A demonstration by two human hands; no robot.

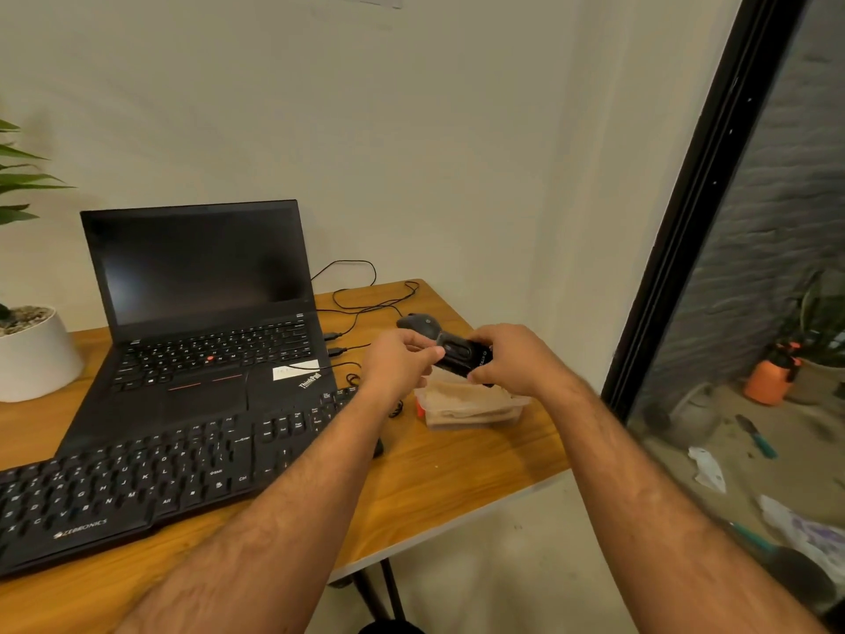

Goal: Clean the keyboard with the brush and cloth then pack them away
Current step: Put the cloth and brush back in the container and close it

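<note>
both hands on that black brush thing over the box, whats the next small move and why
Probably lower the black brush tool into the clear plastic container just below it. Left hand and right hand both grip it above the container, which already holds the cloth.

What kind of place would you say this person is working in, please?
Probably a home or small office desk corner: an open laptop and external keyboard on a wooden table, beside a glass door.

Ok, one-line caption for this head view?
Both hands, left hand and right hand, grip a small black brush case above a clear plastic container beside the black external keyboard.
</note>
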